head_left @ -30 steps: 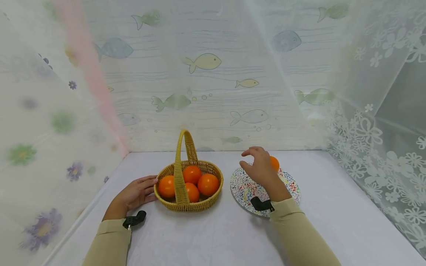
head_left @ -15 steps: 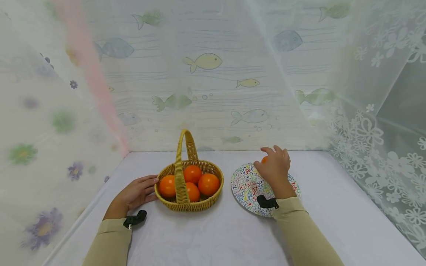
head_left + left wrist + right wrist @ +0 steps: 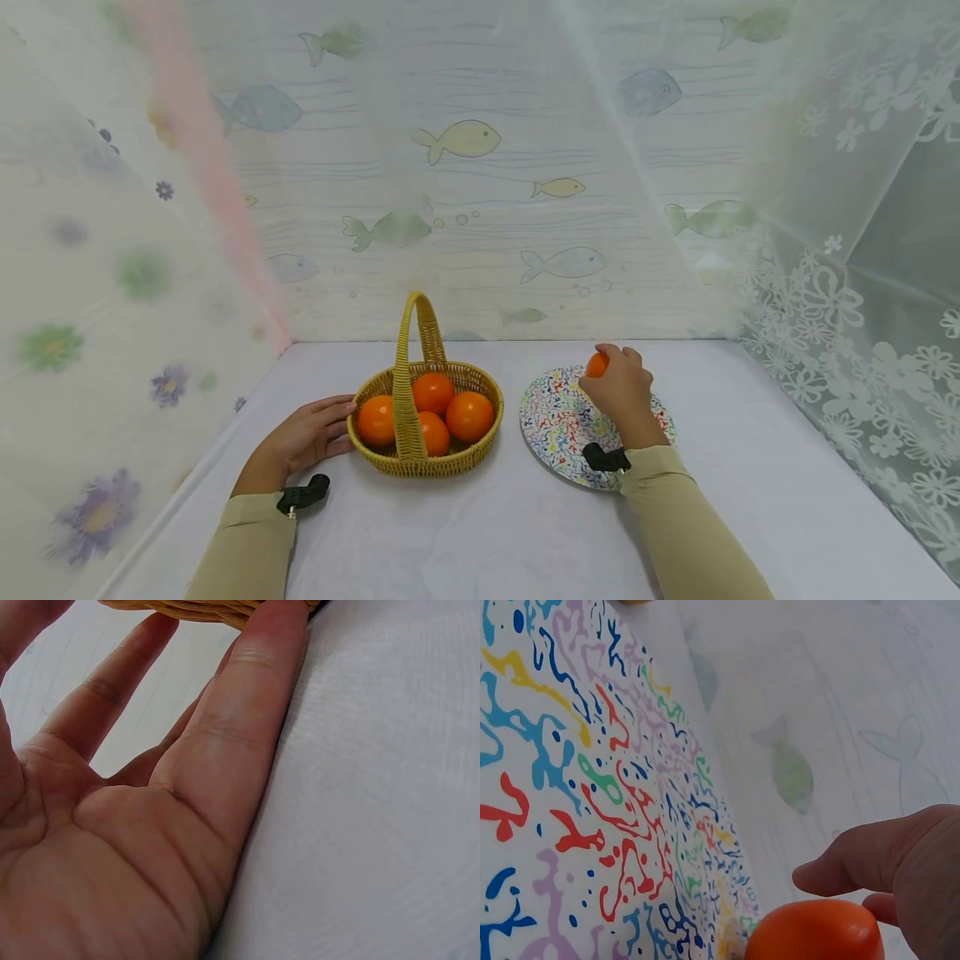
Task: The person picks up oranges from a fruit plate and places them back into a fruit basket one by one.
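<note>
My left hand (image 3: 311,437) rests at the left side of a yellow wicker basket (image 3: 431,467). Its fingertips touch the rim, the fingers fairly straight and spread; the left wrist view shows the open palm and a strip of wicker (image 3: 202,611). Several oranges lie in the basket, one (image 3: 469,417) at its right. Over the far part of a round plate with a multicoloured squiggle pattern (image 3: 558,425), my right hand (image 3: 622,387) holds a smooth, shiny orange (image 3: 597,365) between thumb and fingers. In the right wrist view the thumb is beside that orange (image 3: 817,934).
A white cloth (image 3: 480,533) covers the table. Behind it hangs a pale curtain (image 3: 480,250) printed with fish, with flower-patterned sheets (image 3: 97,375) at the sides. The basket's tall handle (image 3: 408,375) arches over the oranges.
My right hand has moved right, beyond the orange, and its fingers have closed around it. The left hand and basket have stayed in place.
</note>
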Available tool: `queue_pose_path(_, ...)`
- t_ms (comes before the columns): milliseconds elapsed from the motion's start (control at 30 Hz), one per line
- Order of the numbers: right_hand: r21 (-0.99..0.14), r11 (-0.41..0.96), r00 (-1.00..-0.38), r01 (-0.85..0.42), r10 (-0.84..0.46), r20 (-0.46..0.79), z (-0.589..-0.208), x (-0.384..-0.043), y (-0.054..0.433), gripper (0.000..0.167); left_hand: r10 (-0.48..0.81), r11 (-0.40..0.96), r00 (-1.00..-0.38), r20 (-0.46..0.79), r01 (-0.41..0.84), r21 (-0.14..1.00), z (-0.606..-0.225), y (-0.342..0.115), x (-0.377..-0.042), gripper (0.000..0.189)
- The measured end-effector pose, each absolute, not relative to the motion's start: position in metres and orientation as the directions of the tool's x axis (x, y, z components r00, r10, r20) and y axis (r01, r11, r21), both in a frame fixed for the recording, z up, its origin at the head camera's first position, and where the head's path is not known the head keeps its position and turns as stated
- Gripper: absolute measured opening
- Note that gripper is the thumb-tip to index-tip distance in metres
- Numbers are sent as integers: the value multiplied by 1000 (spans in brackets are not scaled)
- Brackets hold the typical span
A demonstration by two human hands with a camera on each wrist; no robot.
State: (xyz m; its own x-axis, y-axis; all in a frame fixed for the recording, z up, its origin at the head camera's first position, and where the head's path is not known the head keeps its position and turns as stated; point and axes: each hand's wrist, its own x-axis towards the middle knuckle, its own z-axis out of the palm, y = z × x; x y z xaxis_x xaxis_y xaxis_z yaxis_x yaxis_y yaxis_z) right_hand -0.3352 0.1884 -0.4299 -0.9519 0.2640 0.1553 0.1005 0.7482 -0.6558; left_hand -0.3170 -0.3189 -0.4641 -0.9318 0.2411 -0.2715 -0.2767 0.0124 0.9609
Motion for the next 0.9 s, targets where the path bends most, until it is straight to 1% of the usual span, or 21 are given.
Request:
queue_pose_path(133, -666, 741, -955, 84, 250, 157, -432, -335, 189, 67, 243, 16, -932, -269, -273, 962, -463, -318, -317, 70)
queue_pose_path(433, -690, 719, -950, 84, 267, 162, -434, -336, 191, 64, 239, 16, -931, -274, -279, 960, -463, -319, -317, 72)
queue_pose_path(633, -705, 705, -948, 81, 272, 163, -436, -338, 189, 64, 241, 5, -929, -280, -287, 958, -464, -320, -317, 70)
queue_pose_path(867, -731, 679, -940, 75, 293, 176, -431, -338, 183, 81, 243, 7, -930, -275, -282, 959, -465, -321, -317, 72)
queue_pose_path(900, -731, 679, -940, 68, 288, 181, -431, -338, 182, 82, 242, 6, -930, -275, -282, 959, -465, -321, -317, 71)
